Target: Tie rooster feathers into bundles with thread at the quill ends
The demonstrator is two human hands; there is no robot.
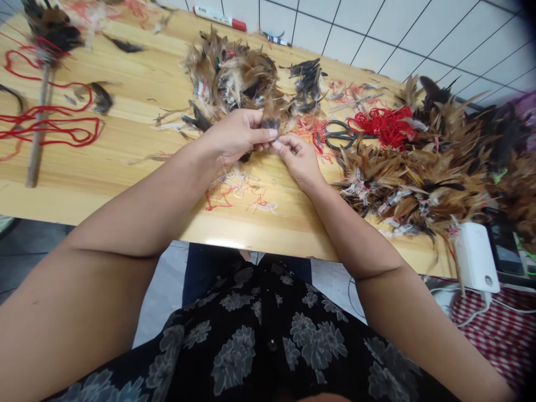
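My left hand (239, 135) is closed in a pinch on a small bunch of brown feathers (271, 118) above the wooden table (138, 167). My right hand (298, 157) meets it from the right, fingers curled at the bunch's base; what they grip is too small to name. A heap of brown and black feathers (234, 75) lies just beyond the hands. A bigger heap of feathers (422, 173) fills the table's right side. Black scissors (341, 135) and a tangle of red string (387, 125) lie right of my hands.
A stick with feathers tied to its top (42, 95) lies at the far left among loops of red cord (50, 125). A red-capped marker (220, 18) lies at the table's far edge. A white device (477, 257) sits at the right front. Thread scraps (238, 192) lie by the near edge.
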